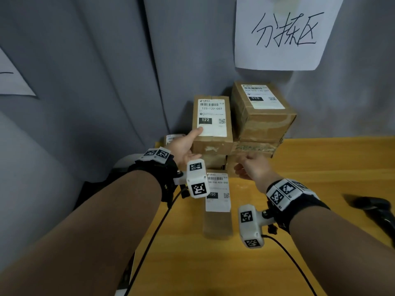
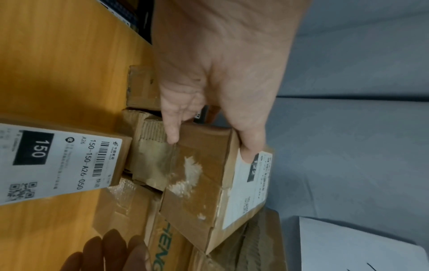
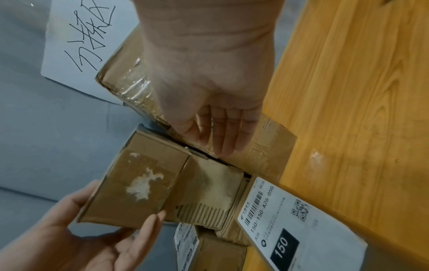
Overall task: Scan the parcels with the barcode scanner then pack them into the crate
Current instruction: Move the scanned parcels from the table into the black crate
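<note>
Several brown cardboard parcels are stacked against the grey curtain. My left hand point(image 1: 192, 144) grips parcel 122 point(image 1: 211, 122) at its near left corner: thumb point(image 2: 252, 148) on the white label, a finger point(image 2: 171, 132) on the front face. Parcel 010 point(image 1: 260, 107) sits to its right on a taped box with green lettering point(image 1: 254, 147). My right hand point(image 1: 245, 165) rests with straight fingers point(image 3: 223, 132) against that taped box point(image 3: 267, 146) and holds nothing. Parcel 150 point(image 1: 218, 201) lies flat on the table in front of the stack. No crate is in view.
A black barcode scanner point(image 1: 376, 212) lies on the wooden table point(image 1: 320, 167) at the right. A small labelled parcel point(image 1: 171, 138) peeks out behind my left hand. A handwritten paper sign point(image 1: 284, 33) hangs on the curtain above. Wrist-camera cables run over the near table.
</note>
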### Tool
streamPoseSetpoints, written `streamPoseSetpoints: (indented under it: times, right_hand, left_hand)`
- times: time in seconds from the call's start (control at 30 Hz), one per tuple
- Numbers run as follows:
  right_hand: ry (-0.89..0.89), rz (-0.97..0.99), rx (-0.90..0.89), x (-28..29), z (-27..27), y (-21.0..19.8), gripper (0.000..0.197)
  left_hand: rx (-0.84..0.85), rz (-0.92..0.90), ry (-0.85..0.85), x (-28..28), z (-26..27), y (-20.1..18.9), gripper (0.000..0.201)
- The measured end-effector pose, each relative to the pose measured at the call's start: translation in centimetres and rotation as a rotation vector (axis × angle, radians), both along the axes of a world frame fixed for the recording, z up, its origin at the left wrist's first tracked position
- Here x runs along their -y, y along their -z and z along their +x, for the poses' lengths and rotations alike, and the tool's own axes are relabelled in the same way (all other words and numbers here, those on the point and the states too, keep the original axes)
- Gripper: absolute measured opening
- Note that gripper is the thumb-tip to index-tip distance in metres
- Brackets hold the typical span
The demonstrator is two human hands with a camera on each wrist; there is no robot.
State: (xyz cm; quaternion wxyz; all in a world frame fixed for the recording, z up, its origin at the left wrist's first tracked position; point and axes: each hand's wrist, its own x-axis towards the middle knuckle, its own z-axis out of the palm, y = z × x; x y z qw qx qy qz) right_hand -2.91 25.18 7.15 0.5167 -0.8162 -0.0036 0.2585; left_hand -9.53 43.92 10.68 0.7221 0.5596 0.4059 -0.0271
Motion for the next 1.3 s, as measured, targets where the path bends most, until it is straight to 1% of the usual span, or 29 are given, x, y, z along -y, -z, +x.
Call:
streamPoseSetpoints:
  times: [0.1, 0.2, 0.3, 0.37, 0.43, 0.47, 0.5, 0.57, 0.63, 0.7, 0.73, 0.8, 0.83, 0.9, 0.93, 0.97, 1.03, 1.07, 1.1, 1.13, 1.2, 1.3]
  right_hand:
    - [-0.006, 0.006, 0.009, -0.1, -1.1, 0.0, 0.017]
    - [-0.014, 0.038, 0.022, -0.8, -2.6, -0.3, 0.015]
    - [-0.044, 0.104, 0.024, -2.7, -4.9, -0.7, 0.013]
    - [-0.079, 0.153, 0.025, -4.7, -6.9, -0.8, 0.015]
    - [-0.125, 0.18, 0.02, -7.1, -9.1, -0.6, 0.018]
    - [-0.147, 0.187, 0.009, -8.3, -10.3, -0.3, 0.018]
    - [-0.166, 0.187, -0.008, -9.6, -11.4, 0.1, 0.017]
    - [-0.206, 0.185, -0.047, -12.1, -13.8, 1.2, 0.016]
    - [-0.234, 0.176, -0.097, -14.5, -16.0, 2.4, 0.013]
    - [-0.254, 0.168, -0.144, -16.7, -18.2, 3.7, 0.011]
    - [-0.269, 0.164, -0.17, -17.7, -19.3, 4.5, 0.011]
    - [-0.301, 0.14, -0.235, -19.8, -21.3, 6.3, 0.012]
    - [-0.314, 0.121, -0.275, -20.9, -22.3, 7.2, 0.013]
    - [-0.336, 0.069, -0.369, -23.0, -24.1, 9.4, 0.021]
    - [-0.347, 0.044, -0.417, -24.0, -24.9, 10.5, 0.03]
    - [-0.353, 0.023, -0.467, -24.9, -25.7, 11.7, 0.041]
    - [-0.354, 0.011, -0.556, -26.5, -27.1, 14.3, 0.066]
    - [-0.342, 0.014, -0.595, -27.2, -27.8, 15.9, 0.077]
    - [-0.315, 0.022, -0.626, -27.8, -28.4, 17.5, 0.085]
    - [-0.27, 0.038, -0.656, -28.3, -28.9, 19.3, 0.088]
    - [-0.168, 0.07, -0.703, -29.0, -29.9, 23.2, 0.085]
    - [-0.073, 0.07, -0.745, -29.6, -30.7, 28.3, 0.08]
  left_hand:
    - [0.105, -0.01, -0.012, -0.2, -1.6, -0.4, 0.039]
    - [0.206, -0.011, 0.03, -1.2, -4.5, -1.5, 0.033]
    - [0.244, -0.012, 0.071, -3.7, -8.7, -2.2, 0.018]
    - [0.234, 0.083, 0.1, -5.7, -11.6, -2.3, 0.018]
    - [0.193, 0.193, 0.082, -7.9, -14.9, -2.0, 0.032]
    - [0.174, 0.193, 0.074, -9.2, -16.5, -1.7, 0.037]
    - [0.176, 0.17, 0.078, -10.4, -18.1, -1.2, 0.037]
    - [0.149, 0.14, 0.085, -12.9, -21.3, 0.0, 0.025]
    - [0.062, 0.165, 0.035, -14.9, -24.4, 1.3, 0.014]
    - [-0.025, 0.197, -0.036, -16.8, -26.8, 3.6, 0.034]
    - [-0.074, 0.194, -0.071, -17.6, -28.0, 4.8, 0.038]
    - [-0.167, 0.174, -0.128, -19.1, -30.2, 7.3, 0.032]
    - [-0.204, 0.164, -0.136, -19.8, -31.1, 8.8, 0.037]
    - [-0.317, 0.18, -0.098, -20.8, -32.7, 11.8, 0.049]
    - [-0.355, 0.19, -0.08, -21.2, -33.3, 13.1, 0.049]
    - [-0.373, 0.184, -0.084, -21.5, -33.9, 14.6, 0.044]
    - [-0.385, 0.136, -0.067, -21.9, -34.4, 17.6, 0.028]
    - [-0.389, 0.098, -0.051, -22.0, -34.6, 19.1, 0.025]
    - [-0.383, 0.065, -0.037, -22.2, -34.6, 20.6, 0.026]
    - [-0.386, 0.038, -0.022, -22.3, -34.7, 22.3, 0.03]
    - [-0.387, -0.022, 0.012, -22.4, -34.9, 25.4, 0.035]
    - [-0.386, -0.049, 0.047, -22.6, -34.7, 29.5, 0.025]
